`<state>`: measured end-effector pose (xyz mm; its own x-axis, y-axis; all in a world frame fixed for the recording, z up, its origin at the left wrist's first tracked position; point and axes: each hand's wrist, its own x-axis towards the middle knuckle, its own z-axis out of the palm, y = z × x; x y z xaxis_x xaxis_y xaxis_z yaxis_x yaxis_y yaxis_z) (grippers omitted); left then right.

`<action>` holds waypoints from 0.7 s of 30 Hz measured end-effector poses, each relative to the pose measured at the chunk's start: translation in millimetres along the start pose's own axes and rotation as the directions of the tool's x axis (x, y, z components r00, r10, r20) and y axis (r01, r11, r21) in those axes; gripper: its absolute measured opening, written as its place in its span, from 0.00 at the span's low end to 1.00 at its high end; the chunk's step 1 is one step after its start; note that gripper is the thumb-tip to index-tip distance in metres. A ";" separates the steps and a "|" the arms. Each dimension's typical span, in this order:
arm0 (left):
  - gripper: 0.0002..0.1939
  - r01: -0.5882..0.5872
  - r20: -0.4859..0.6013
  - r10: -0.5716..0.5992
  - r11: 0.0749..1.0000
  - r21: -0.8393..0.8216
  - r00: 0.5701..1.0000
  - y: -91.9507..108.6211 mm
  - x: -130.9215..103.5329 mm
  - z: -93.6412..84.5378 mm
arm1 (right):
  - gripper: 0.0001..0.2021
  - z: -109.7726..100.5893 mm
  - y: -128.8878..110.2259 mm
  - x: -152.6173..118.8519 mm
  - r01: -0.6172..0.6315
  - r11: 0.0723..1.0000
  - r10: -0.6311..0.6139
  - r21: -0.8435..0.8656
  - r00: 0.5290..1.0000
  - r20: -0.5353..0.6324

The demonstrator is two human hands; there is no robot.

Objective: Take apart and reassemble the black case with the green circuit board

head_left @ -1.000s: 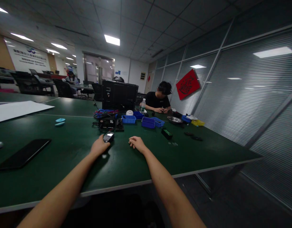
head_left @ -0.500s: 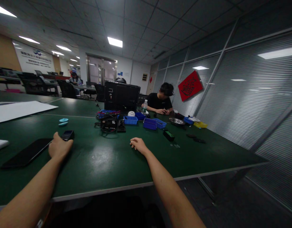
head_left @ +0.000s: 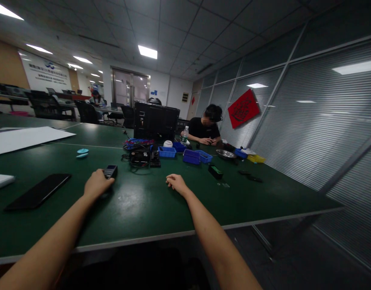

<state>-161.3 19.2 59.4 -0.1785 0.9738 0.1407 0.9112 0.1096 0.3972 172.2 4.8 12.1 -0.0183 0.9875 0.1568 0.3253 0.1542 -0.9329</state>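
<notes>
My left hand (head_left: 97, 184) is wrapped round a dark handheld device (head_left: 110, 171) with a small screen, low over the green table (head_left: 149, 213). My right hand (head_left: 176, 183) rests on the table near the middle, its fingers curled; whether anything lies under them cannot be made out. To the left of my left hand lies a flat black tablet-like slab (head_left: 37, 192). Behind it are two small light-blue pieces (head_left: 82, 151). A green and black box (head_left: 215, 171) stands to the right of my right hand.
A black monitor (head_left: 155, 121) stands behind cables, a baseball (head_left: 167, 143) and blue trays (head_left: 166, 152). A person (head_left: 206, 125) sits across the table beside a bottle (head_left: 184, 134). A metal bowl (head_left: 225, 154) and yellow tray (head_left: 256, 158) are at the right; white sheets (head_left: 28, 138) lie left.
My left hand has moved right with the dark device, away from the black slab. My right hand has stayed nearly still.
</notes>
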 end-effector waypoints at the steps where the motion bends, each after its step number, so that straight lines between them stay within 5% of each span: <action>1: 0.29 -0.062 0.012 0.062 0.998 0.008 0.998 9.4 -3.1 5.8 | 0.07 -0.1 0.2 0.2 -0.003 1.000 0.003 0.001 1.000 -0.001; 5: 0.25 -0.300 0.009 0.300 0.954 0.019 0.954 52.7 -19.9 32.9 | 0.07 -0.2 1.0 0.2 -0.009 1.000 0.009 0.004 1.000 -0.005; 10: 0.25 -0.440 0.009 0.443 0.892 -0.103 0.896 114.6 -48.6 66.4 | 0.07 0.8 3.7 1.8 -0.001 1.000 0.002 0.018 1.000 -0.025; 13: 0.31 -0.511 0.041 0.538 0.820 -0.260 0.842 143.9 -61.8 88.6 | 0.08 -2.9 7.0 5.7 -0.002 1.000 -0.001 -0.015 0.990 -0.139; 17: 0.32 -0.518 0.048 0.591 0.741 -0.427 0.805 156.6 -65.1 112.2 | 0.16 -13.5 8.8 9.2 -0.019 0.987 -0.044 -0.159 0.923 -0.383; 21: 0.28 -0.437 0.019 0.508 0.758 -0.485 0.861 143.8 -55.8 113.3 | 0.22 -16.1 4.8 4.5 -0.040 0.960 -0.061 -0.277 0.936 -0.346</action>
<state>21.8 3.3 6.0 0.3161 0.8980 0.3060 0.5885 -0.4386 0.6792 188.8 9.5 13.6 0.2899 0.9036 0.3153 0.5753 0.0987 -0.8119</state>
